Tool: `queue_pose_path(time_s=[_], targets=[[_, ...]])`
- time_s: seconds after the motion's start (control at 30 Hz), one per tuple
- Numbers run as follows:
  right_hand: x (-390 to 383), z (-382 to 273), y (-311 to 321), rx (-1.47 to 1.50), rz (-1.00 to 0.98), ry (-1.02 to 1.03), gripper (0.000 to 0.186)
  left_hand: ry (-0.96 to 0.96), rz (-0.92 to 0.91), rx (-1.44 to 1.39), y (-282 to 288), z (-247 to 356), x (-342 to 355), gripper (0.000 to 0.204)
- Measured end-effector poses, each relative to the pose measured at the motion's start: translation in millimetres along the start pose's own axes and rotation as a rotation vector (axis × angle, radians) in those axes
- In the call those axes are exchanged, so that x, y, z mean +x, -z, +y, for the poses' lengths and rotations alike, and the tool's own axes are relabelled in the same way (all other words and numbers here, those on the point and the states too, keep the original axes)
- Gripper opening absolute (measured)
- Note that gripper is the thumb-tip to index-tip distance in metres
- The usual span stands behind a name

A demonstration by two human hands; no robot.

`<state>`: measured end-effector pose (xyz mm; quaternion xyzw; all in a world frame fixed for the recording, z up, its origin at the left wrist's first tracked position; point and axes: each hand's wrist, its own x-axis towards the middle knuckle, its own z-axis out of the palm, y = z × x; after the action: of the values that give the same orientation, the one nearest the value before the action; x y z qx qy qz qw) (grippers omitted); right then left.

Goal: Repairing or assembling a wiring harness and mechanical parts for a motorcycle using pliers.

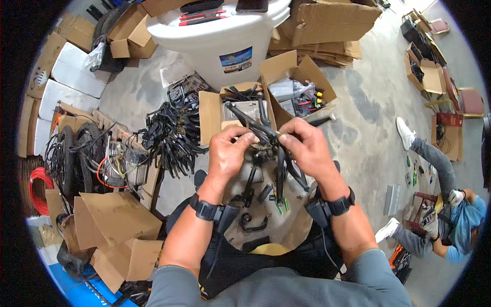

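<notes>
Handling the black tubes point(281, 174): we seem to be doing a small finger job where the tubes meet, with both our hands close together.
Next move: we think it calls for a steady right hold and soft, careful left fingertips, so the tubes do not twist or slip.
Where the tubes are: between our hands, in front of our body and just on our side of the cardboard box point(209, 116). We cannot tell if their low ends touch the floor point(353, 148).
Left hand point(228, 149): its thumb and first finger come close together beside the tubes, but we cannot tell if they pinch anything.
Right hand point(308, 148): its thumb and finger pinch the tubes near the top, with the knuckles up.
Arms: both lean in toward the middle, with our elbows wide and a black band point(341, 205) on each wrist.
</notes>
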<state>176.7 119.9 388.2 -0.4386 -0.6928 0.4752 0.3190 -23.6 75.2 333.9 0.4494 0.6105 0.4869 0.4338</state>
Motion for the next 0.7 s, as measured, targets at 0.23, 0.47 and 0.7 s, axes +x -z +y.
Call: queue_pose_path(time_s=[0.23, 0.47, 0.7], targets=[[-10, -7, 3, 0.123, -0.014, 0.039, 0.010, 0.089, 0.062, 0.094, 0, -4, -10, 0.017], [-19, -6, 10, 0.218, -0.019, 0.124, 0.010, -0.015, 0.087, 0.143, -4, -8, -8, 0.020], [-13, 1, 15, 0.375, 0.051, -0.152, 0.008, 0.033, 0.032, -0.073, -4, 9, -8, 0.010]])
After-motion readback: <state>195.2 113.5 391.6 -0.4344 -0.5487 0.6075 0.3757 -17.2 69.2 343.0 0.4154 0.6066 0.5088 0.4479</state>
